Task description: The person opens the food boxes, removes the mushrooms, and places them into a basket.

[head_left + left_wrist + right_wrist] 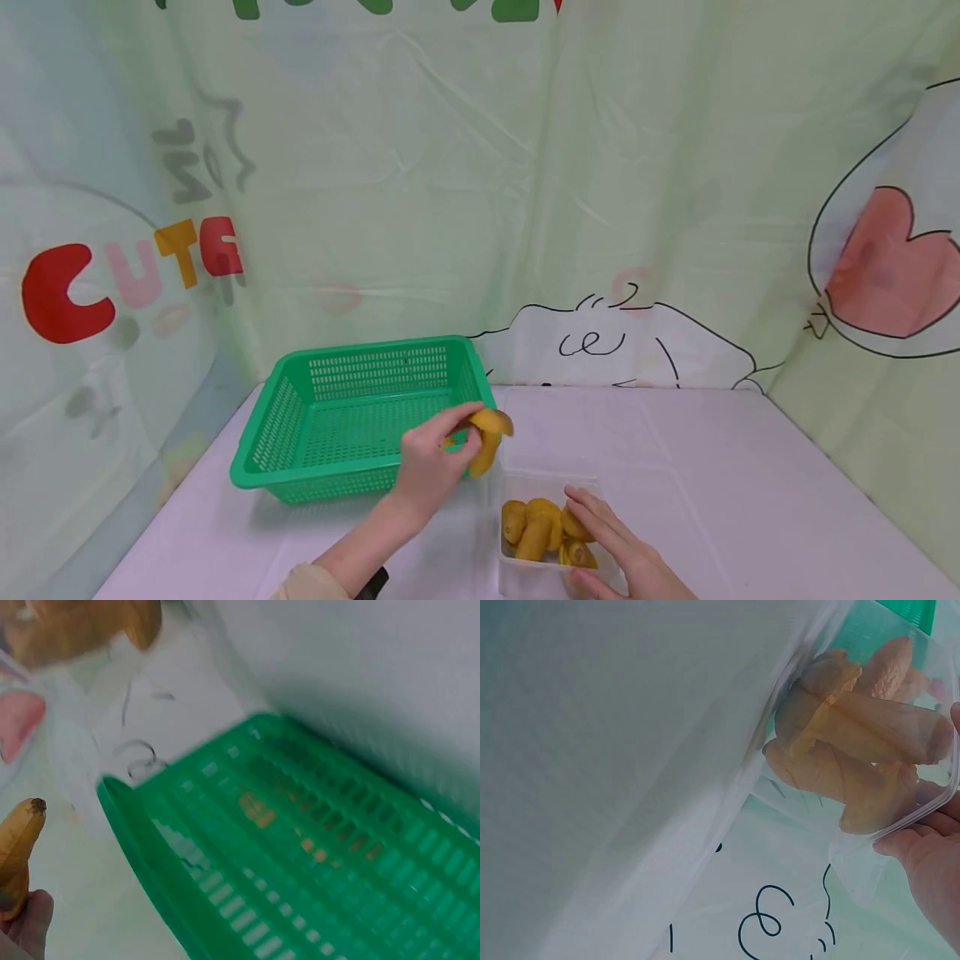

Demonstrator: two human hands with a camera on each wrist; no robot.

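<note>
Near the basket [330,476], apparently a mushroom [491,433], pinched

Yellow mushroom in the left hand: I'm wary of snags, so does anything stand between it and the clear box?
Nothing visible stands between the yellow mushroom and the clear box but the box's own rim; the right hand is at the box's right side, off that path.

This is looking like a curtained booth [375,167], the room beyond hidden: cartoon-printed curtains [637,183] bearing bright lettering [45,296] are hanging along the back, left and right edges of a pale lilac desk [750,483].
</note>
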